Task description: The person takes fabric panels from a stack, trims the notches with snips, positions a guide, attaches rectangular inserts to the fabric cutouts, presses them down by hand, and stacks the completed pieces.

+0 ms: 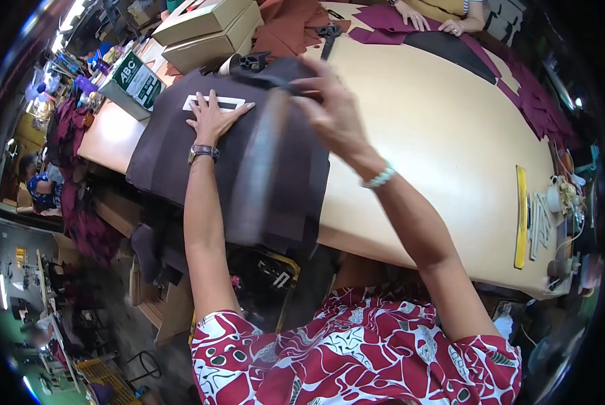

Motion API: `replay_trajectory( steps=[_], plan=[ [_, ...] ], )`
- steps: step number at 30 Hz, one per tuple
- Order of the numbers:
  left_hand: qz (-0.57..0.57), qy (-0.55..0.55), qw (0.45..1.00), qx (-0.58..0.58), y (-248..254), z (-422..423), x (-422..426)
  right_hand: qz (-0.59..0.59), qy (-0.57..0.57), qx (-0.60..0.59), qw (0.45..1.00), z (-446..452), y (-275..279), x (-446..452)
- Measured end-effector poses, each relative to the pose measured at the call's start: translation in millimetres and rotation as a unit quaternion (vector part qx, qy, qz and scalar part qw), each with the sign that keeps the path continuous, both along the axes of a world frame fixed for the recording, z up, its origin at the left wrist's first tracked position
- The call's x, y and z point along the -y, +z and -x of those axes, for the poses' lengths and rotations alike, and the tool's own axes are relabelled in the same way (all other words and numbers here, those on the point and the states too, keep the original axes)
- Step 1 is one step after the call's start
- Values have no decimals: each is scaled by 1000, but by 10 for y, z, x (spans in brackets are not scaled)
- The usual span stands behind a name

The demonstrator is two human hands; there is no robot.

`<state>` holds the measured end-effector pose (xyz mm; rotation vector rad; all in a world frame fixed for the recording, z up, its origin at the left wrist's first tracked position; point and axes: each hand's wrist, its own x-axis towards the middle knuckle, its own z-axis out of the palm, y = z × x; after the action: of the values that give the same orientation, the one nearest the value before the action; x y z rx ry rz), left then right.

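A stack of dark fabric (161, 158) covers the table's left part and hangs past its front edge. My left hand (213, 118) lies on it with fingers spread, partly over a white rectangular frame (192, 102). To its right, my right hand (333, 108) is raised over the fabric, blurred by motion, its fingers bent. Just beside and below those fingers is a long, pale, smeared object (258, 169); whether the fingers hold it cannot be made out. Black scissors (329, 32) rest beyond my right hand.
Cardboard boxes (211, 30) and a green-and-white tin (132, 82) stand at the back left. Across the table (410, 155), a co-worker's hands (432, 21) touch maroon and black pieces. A yellow ruler (521, 216) and pale strips (539, 226) lie at the right.
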<state>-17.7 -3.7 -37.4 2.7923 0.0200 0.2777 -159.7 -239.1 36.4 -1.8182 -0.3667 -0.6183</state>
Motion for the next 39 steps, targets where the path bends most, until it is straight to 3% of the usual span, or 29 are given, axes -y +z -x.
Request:
replay_trajectory(
  steps=[4, 8, 16, 17, 20, 22, 24, 25, 26, 28, 30, 31, 32, 36, 39],
  plan=[
    [-25, -17, 1000, 3, -87, -98, -82, 51, 1, -46, 998, -354, -165, -423],
    [-32, -7, 999, 0, 44, -18, 15, 138, -88, -102, 981, -595, -581, -191],
    [-8, -7, 999, 44, -4, -33, -6, 143, -96, -148, 974, -599, -1194, 241],
    [-6, -14, 998, 68, -13, -3, -38, 162, -91, -145, 972, -577, -1292, 251],
    [29, -8, 990, 137, 49, 228, -380, 271, -121, 27, 955, -362, -1375, 250],
    [74, 33, 978, 193, 132, 667, -733, 275, -98, -9, 957, 63, -1177, 211],
    [144, 77, 952, 258, -177, 1000, -1322, 283, -56, -47, 956, 517, -1114, 238],
    [123, 72, 939, 313, -539, 1179, -1693, 308, -48, -69, 948, 754, -1122, 262],
    [210, 196, 917, 276, -641, 1502, -1660, 331, -41, -89, 938, 978, -1130, 279],
    [86, 246, 943, 206, -1768, 1888, -2292, 374, -32, -146, 915, 1379, -1063, 271],
    [-15, 312, 950, 23, -2410, 2409, -2203, 424, -54, -179, 886, 1636, -1150, 327],
    [24, 307, 948, -82, -2546, 2625, -2096, 428, -59, -172, 885, 1702, -1179, 337],
    [1, 283, 956, -78, -3139, 2826, -2158, 433, -66, -161, 884, 1727, -1197, 353],
    [-46, 315, 928, -193, -3448, 3055, -1537, 459, -81, -147, 872, 1662, -1209, 249],
    [-89, 296, 937, -163, -3607, 3024, -1493, 475, -85, -154, 862, 1662, -1194, 238]
  ],
)
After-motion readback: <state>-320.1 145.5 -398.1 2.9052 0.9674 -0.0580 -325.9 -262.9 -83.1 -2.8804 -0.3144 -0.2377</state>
